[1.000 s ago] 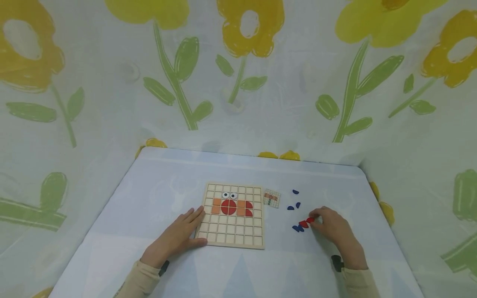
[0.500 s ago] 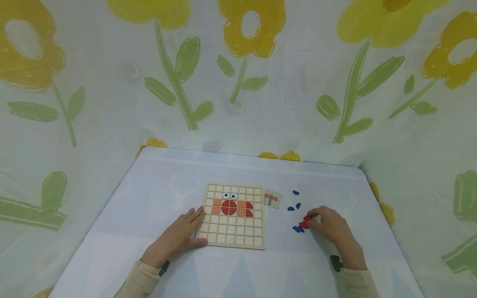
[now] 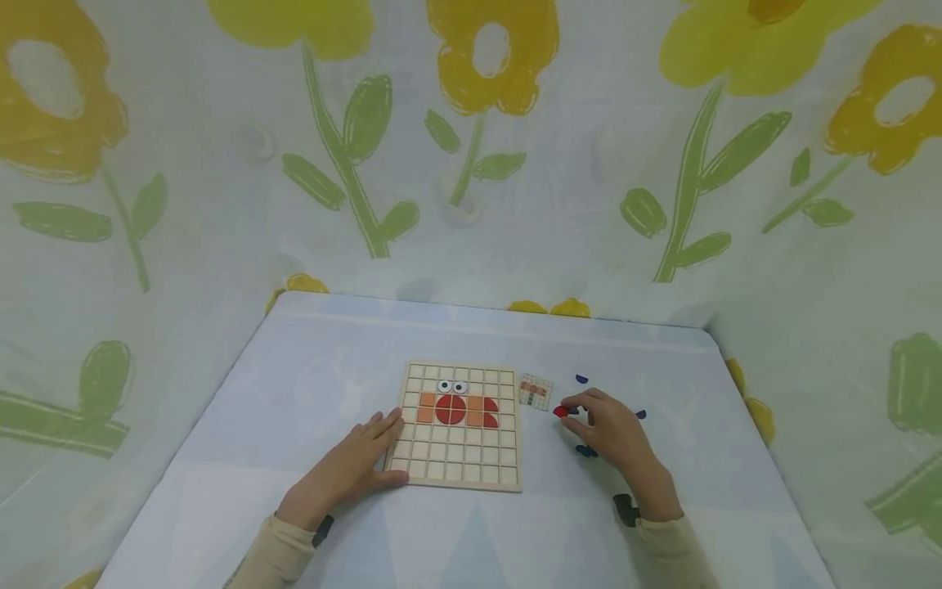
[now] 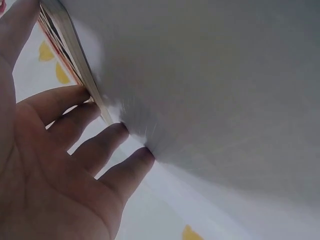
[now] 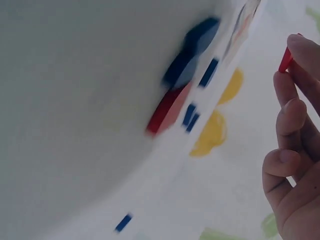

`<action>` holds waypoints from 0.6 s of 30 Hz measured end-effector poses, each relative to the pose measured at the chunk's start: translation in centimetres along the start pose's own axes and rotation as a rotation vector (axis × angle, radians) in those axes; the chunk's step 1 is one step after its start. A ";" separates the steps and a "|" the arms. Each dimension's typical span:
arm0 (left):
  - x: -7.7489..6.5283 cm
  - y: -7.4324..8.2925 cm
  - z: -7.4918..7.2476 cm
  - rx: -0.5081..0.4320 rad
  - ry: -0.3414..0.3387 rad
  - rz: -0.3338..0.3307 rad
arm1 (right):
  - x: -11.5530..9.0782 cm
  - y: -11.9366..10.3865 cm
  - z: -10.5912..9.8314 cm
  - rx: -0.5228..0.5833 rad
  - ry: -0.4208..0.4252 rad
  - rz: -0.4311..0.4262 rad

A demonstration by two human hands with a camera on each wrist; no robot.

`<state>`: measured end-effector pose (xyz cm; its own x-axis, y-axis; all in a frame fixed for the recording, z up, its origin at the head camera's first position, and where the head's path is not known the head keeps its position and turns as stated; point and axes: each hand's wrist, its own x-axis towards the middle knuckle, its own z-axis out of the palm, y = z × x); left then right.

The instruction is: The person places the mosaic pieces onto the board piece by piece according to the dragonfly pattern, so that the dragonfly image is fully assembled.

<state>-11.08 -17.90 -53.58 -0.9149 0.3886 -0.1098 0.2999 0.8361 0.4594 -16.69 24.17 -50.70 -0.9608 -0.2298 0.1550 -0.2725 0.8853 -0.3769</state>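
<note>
A wooden grid board [image 3: 455,452] carries a figure of orange squares [image 3: 474,411], red curved tiles [image 3: 451,409] and two eye tiles [image 3: 452,387]. My left hand [image 3: 353,462] rests at its left side, fingers extended along the edge and thumb by the front left corner. In the left wrist view, fingertips touch the board's side [image 4: 75,47] and the tabletop. Right of the board, my right hand [image 3: 614,433] pinches a red curved tile [image 5: 285,59] between thumb and finger, raised off the table. Another red tile [image 5: 167,110] lies on the table below it.
A small pattern card [image 3: 536,392] lies just right of the board. Blue half-round tiles are scattered around the right hand: one behind it [image 3: 581,379], another to its right [image 3: 641,414], and a close pair [image 3: 585,451] in front. Flowered cloth surrounds the table.
My right hand has moved left and slightly away from me, carrying a red tile from the loose tiles towards the card. My left hand and the board have stayed put.
</note>
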 end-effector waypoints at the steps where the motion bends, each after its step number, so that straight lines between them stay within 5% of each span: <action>1: 0.0 0.0 0.0 -0.007 0.001 0.002 | 0.2 -0.5 0.3 -0.004 0.013 -0.020; 10: 0.0 -0.3 0.0 -0.025 0.006 0.000 | 1.8 -5.1 2.2 0.027 0.067 -0.248; 18: 0.0 -0.3 0.0 -0.031 0.008 0.010 | 3.3 -8.5 3.4 0.113 0.080 -0.350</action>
<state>-11.17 -18.13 -53.67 -0.9139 0.3939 -0.0981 0.3011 0.8197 0.4873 -17.71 14.48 -50.06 -0.8028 -0.4742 0.3616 -0.5918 0.7077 -0.3859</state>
